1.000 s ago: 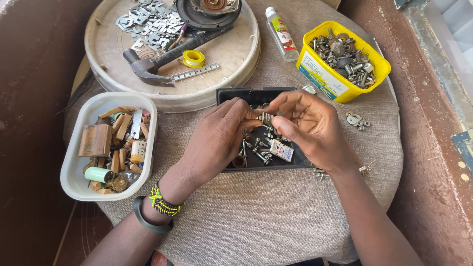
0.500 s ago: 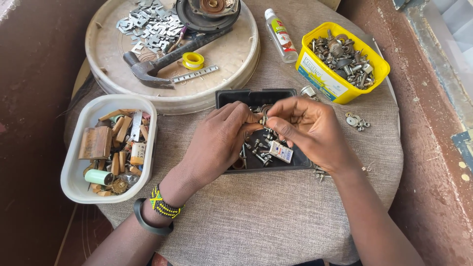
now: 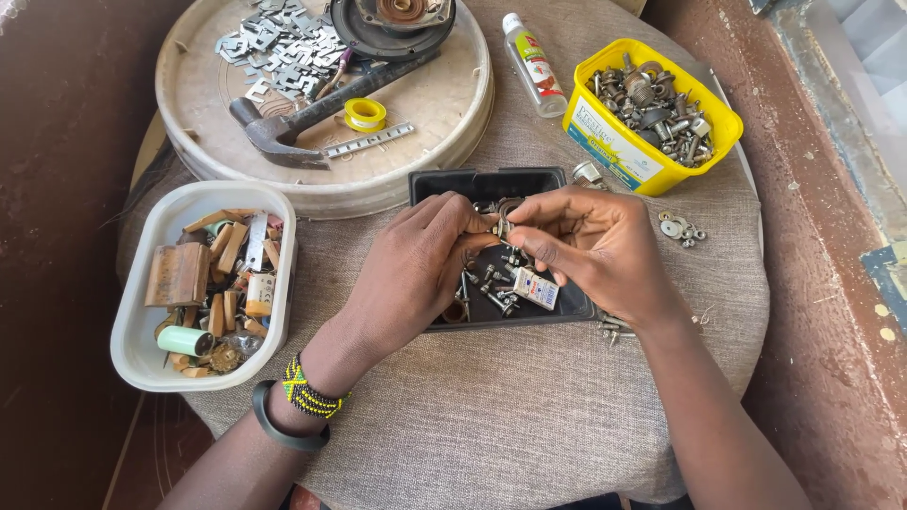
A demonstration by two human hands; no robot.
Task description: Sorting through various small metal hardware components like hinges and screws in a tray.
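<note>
Both hands meet over a black rectangular tray (image 3: 491,181) of screws and small metal bits on a cloth-covered round table. My left hand (image 3: 416,269) and my right hand (image 3: 590,247) pinch one small metal part (image 3: 501,223) together between their fingertips, just above the tray. A small white component (image 3: 536,288) lies in the tray under my right fingers. Beaded and black bands circle my left wrist.
A white tub (image 3: 137,349) of wooden and copper pieces stands at the left. A round cream lid (image 3: 435,104) at the back holds a hammer (image 3: 283,132), metal plates, yellow tape roll and a motor part. A yellow tub (image 3: 614,161) of bolts and a small bottle (image 3: 534,64) sit at the back right.
The hands stay together over the black tray. Their fingers shift slightly on the small metal part.
</note>
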